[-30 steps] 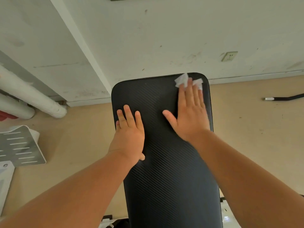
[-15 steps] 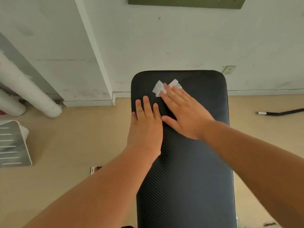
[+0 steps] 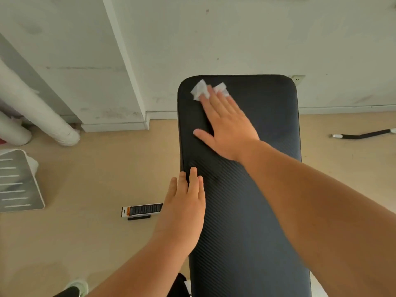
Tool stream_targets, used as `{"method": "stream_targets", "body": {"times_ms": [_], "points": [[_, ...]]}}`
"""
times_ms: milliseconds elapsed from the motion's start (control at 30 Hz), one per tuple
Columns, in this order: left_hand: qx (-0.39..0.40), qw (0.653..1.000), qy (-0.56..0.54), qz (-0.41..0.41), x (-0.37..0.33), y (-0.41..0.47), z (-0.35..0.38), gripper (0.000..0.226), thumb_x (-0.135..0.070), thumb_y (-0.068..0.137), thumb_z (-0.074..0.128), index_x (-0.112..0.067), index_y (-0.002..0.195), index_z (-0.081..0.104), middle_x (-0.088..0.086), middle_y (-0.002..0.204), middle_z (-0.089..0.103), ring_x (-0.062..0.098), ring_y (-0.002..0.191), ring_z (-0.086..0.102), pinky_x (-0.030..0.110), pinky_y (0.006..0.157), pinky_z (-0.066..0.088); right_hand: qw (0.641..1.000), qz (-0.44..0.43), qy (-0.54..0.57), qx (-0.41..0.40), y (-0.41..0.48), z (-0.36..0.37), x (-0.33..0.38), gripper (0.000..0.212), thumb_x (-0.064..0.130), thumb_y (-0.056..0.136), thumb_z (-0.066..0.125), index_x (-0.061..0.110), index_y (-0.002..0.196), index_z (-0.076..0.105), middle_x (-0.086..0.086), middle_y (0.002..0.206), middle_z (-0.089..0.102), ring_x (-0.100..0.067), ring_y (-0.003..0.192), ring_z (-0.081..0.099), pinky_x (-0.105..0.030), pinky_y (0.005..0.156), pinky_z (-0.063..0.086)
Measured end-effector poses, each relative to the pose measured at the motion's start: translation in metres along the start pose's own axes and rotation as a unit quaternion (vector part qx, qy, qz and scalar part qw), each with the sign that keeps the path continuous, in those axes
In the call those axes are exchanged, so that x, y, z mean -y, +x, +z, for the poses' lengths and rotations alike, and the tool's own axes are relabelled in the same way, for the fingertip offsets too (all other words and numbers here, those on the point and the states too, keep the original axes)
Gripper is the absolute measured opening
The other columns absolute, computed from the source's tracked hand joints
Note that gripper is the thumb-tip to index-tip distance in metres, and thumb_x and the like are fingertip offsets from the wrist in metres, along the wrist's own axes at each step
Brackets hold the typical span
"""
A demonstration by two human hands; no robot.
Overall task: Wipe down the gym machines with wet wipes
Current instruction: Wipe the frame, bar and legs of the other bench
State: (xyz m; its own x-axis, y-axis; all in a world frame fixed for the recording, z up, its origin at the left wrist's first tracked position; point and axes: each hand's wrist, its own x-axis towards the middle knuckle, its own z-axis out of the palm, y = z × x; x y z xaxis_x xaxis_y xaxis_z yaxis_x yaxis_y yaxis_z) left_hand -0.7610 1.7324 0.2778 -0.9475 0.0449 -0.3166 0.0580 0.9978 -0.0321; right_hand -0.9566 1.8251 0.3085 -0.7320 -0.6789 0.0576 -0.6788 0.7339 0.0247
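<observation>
Black pad: the bench pad (image 3: 252, 211) is the largest item, running from the lower centre of the frame up to the wall (image 3: 214, 39) at top. Its ribbed cover looks like vinyl over foam, firm with slight give, and judged grippy rather than slick.
Floor: the tan floor (image 3: 96, 168) fills the left and right of the frame.
Pipes: two white pipes (image 3: 38, 112) slant down the left edge.
Plate: a slotted grey plate (image 3: 17, 181) lies at mid-left.
Right hand: the right hand (image 3: 227, 127) lies flat and spread on the upper left part of the pad, fingers extended. It presses the wipe down under the fingertips and does not pinch it.
Left hand: the left hand (image 3: 184, 202) lies flat at the pad's left edge, fingers close together, holding nothing. It appears to brace the bench.
Strip: a small black-and-orange strip (image 3: 142, 210) lies on the floor left of the pad.
Wipe: the white wipe (image 3: 200, 91) sits crumpled near the pad's top left corner, two lobes showing past the fingertips.
Handling: the wipe is judged light, limp and damp, prone to bunching or tearing on the ribbed cover. Best control is a flat palm over its middle, or a pinch at a folded edge to lift it.
Stage: wiping of the pad's upper end is in hand; the lower pad likely remains.
</observation>
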Motion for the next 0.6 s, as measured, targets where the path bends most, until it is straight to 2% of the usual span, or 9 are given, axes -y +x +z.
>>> {"method": "stream_targets", "body": {"times_ms": [33, 100, 167, 233, 267, 333, 400, 500, 600], "points": [[0.006, 1.0, 0.01, 0.001, -0.003, 0.001, -0.001, 0.094, -0.029, 0.099, 0.059, 0.003, 0.156, -0.009, 0.027, 0.162, -0.015, 0.048, 0.151, 0.004, 0.056, 0.125, 0.004, 0.996, 0.086, 0.021, -0.023, -0.005, 0.002, -0.015, 0.089, 0.069, 0.1, 0.025, 0.013, 0.164, 0.001, -0.013, 0.172, -0.003, -0.028, 0.159, -0.004, -0.046, 0.129, 0.003], [0.011, 1.0, 0.013, 0.005, -0.01, 0.003, -0.003, 0.082, -0.017, 0.101, 0.05, 0.008, 0.155, -0.005, 0.032, 0.161, -0.013, 0.052, 0.149, 0.007, 0.058, 0.124, 0.004, 0.955, 0.278, 0.093, -0.042, -0.011, 0.003, -0.033, 0.09, 0.069, 0.1, 0.024, 0.011, 0.164, -0.001, -0.016, 0.171, -0.006, -0.03, 0.158, -0.006, -0.047, 0.129, 0.002], [0.019, 1.0, 0.013, -0.001, -0.017, 0.004, -0.003, 0.068, -0.007, 0.101, 0.039, 0.012, 0.154, 0.0, 0.037, 0.159, -0.01, 0.057, 0.147, 0.009, 0.06, 0.123, 0.005, 0.933, 0.341, 0.112, -0.032, -0.006, 0.001, -0.019, 0.093, 0.071, 0.099, 0.021, 0.008, 0.163, -0.003, -0.017, 0.17, -0.009, -0.031, 0.158, -0.008, -0.049, 0.129, 0.001], [0.03, 0.999, 0.019, -0.012, -0.019, 0.005, -0.002, 0.064, -0.004, 0.101, 0.034, 0.014, 0.153, 0.002, 0.039, 0.158, -0.01, 0.059, 0.145, 0.01, 0.061, 0.122, 0.006, 0.97, 0.226, 0.08, -0.032, 0.003, -0.002, 0.013, 0.094, 0.072, 0.097, 0.019, 0.008, 0.163, -0.001, -0.017, 0.17, -0.007, -0.033, 0.158, -0.008, -0.05, 0.128, 0.0], [0.032, 0.999, 0.023, -0.017, -0.018, 0.006, -0.002, 0.065, -0.005, 0.102, 0.035, 0.014, 0.153, 0.0, 0.039, 0.158, -0.011, 0.058, 0.146, 0.01, 0.061, 0.122, 0.006, 0.992, 0.113, 0.049, -0.022, 0.005, 0.0, 0.028, 0.093, 0.072, 0.097, 0.02, 0.01, 0.164, 0.0, -0.015, 0.171, -0.007, -0.033, 0.157, -0.01, -0.049, 0.128, -0.001], [0.019, 0.999, 0.032, -0.023, -0.015, 0.008, 0.0, 0.075, -0.013, 0.103, 0.045, 0.013, 0.153, -0.003, 0.037, 0.159, -0.013, 0.057, 0.147, 0.009, 0.06, 0.122, 0.004, 0.995, -0.091, -0.028, 0.026, 0.007, 0.003, 0.042, 0.091, 0.072, 0.099, 0.021, 0.012, 0.164, -0.001, -0.011, 0.171, -0.011, -0.03, 0.157, -0.015, -0.048, 0.128, -0.002], [0.009, 0.999, 0.037, -0.02, -0.016, 0.009, 0.0, 0.077, -0.015, 0.103, 0.046, 0.013, 0.153, -0.004, 0.037, 0.159, -0.013, 0.057, 0.147, 0.008, 0.06, 0.122, 0.003, 0.989, -0.135, -0.058, 0.018, 0.007, -0.001, 0.024, 0.091, 0.071, 0.099, 0.026, 0.013, 0.164, 0.001, -0.011, 0.172, -0.005, -0.029, 0.158, -0.009, -0.047, 0.129, 0.005], [0.01, 0.999, 0.041, -0.013, -0.017, 0.009, 0.0, 0.068, -0.006, 0.103, 0.037, 0.012, 0.153, -0.005, 0.037, 0.159, -0.011, 0.056, 0.147, 0.009, 0.059, 0.122, 0.004, 0.996, 0.077, 0.026, -0.047, -0.01, 0.004, -0.022, 0.092, 0.069, 0.097, 0.033, 0.008, 0.162, 0.01, -0.016, 0.169, 0.012, -0.032, 0.157, 0.005, -0.048, 0.128, 0.012], [0.005, 0.999, 0.048, -0.01, -0.013, 0.009, 0.003, 0.074, -0.011, 0.102, 0.045, 0.011, 0.154, -0.003, 0.037, 0.159, -0.009, 0.055, 0.147, 0.011, 0.058, 0.123, 0.006, 0.942, 0.306, 0.133, -0.029, -0.043, 0.012, -0.038, 0.091, 0.069, 0.1, 0.023, 0.01, 0.164, -0.001, -0.013, 0.171, -0.006, -0.027, 0.158, -0.007, -0.047, 0.129, 0.003]]}}
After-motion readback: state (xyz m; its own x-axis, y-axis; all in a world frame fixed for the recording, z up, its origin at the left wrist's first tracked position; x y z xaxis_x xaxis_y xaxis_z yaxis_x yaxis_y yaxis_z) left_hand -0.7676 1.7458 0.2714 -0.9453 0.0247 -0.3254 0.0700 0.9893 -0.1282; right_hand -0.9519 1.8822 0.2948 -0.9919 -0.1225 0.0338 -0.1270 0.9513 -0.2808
